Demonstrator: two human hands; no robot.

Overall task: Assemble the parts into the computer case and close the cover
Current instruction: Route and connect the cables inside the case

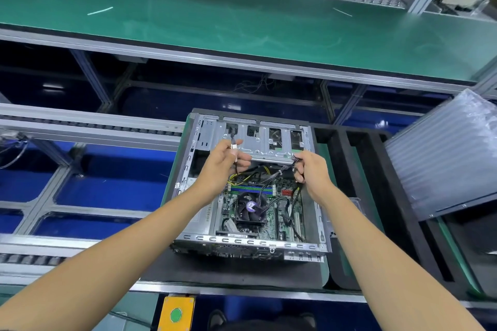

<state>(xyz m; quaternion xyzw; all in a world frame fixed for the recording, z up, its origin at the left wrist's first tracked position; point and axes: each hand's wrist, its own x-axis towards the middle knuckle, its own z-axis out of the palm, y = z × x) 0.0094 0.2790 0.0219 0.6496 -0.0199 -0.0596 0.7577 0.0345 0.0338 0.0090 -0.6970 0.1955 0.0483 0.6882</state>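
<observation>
An open computer case (188, 169) lies on its side on a black pad, with no cover on it. Inside are a green motherboard (281, 212) and a black CPU fan (251, 208). A silver drive cage (265, 146) spans the far end. My left hand (224, 162) pinches a white connector (233, 147) on a black cable above the cage's left part. My right hand (309, 169) grips a bundle of black wires (279, 172) that runs down toward the motherboard.
A black foam tray (357, 196) with slots lies right of the case. A stack of clear-wrapped panels (446, 158) leans at the right. A green conveyor belt (242, 27) runs across the back. A yellow box with a green button (176, 314) sits at the near edge.
</observation>
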